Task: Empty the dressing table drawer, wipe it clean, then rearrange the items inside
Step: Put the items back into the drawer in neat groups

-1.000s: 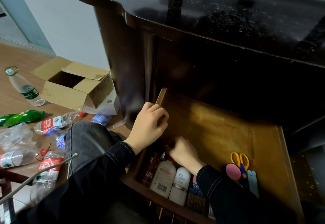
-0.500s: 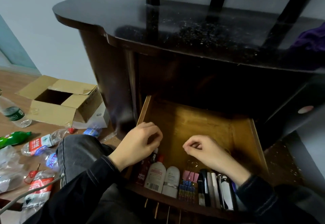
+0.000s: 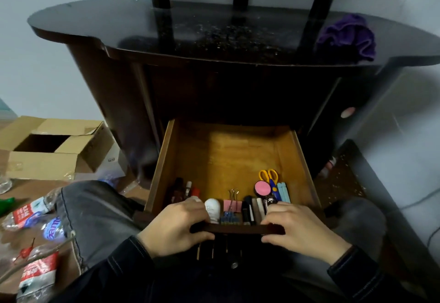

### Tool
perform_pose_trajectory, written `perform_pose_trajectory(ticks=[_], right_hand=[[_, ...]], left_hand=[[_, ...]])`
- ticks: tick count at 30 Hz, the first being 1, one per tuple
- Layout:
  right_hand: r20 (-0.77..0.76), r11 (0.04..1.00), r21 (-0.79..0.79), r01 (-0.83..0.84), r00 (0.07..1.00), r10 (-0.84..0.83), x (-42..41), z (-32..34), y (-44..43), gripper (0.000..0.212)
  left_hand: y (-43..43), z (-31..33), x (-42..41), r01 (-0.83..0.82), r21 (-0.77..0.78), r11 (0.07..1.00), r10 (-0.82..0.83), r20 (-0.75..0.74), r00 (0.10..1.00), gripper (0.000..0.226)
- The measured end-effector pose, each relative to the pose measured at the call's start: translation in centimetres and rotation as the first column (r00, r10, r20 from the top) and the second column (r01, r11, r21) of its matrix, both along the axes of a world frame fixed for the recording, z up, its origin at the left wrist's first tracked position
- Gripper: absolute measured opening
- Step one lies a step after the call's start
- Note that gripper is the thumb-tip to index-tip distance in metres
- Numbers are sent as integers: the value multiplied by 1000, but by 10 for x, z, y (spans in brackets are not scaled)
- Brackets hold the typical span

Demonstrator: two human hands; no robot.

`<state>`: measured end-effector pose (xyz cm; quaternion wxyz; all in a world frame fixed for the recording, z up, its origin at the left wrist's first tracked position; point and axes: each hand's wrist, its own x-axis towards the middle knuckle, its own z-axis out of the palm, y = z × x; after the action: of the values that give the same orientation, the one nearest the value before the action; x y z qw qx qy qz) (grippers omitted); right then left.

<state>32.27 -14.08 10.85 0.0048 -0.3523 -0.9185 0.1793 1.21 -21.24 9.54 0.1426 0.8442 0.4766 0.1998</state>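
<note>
The wooden drawer (image 3: 228,155) stands pulled out beneath the dark counter (image 3: 95,24), low in our view at 6 o'clock. Its amber floor is bare toward 12. Along the front at 6 lie a white bottle (image 3: 212,209), a pink clip (image 3: 232,205) and, nearer 4, yellow scissors (image 3: 269,175). Our left hand (image 3: 176,229) and right hand (image 3: 302,229) clasp the drawer's front edge, fingers curled over it. Half a second ago both hands hovered inside, above the items.
</note>
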Motion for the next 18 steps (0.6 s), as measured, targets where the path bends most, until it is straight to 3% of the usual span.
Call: perform_pose_trajectory(ticks=[3,14,18], right_hand=[[-78,998,60,25,997,-20,1,-4,-1,45],[-103,942,325,85,993,-54,-20,-4,57,36],[-122,902,402,157,986,-117,-29,-8,88,35]], left_hand=[[0,-2,1,19,15,1000,-20,28,999,32],[63,-6,-15,-56,143,988,57,0,998,27],[96,-13,-21,-140,231,963,130,57,990,23]])
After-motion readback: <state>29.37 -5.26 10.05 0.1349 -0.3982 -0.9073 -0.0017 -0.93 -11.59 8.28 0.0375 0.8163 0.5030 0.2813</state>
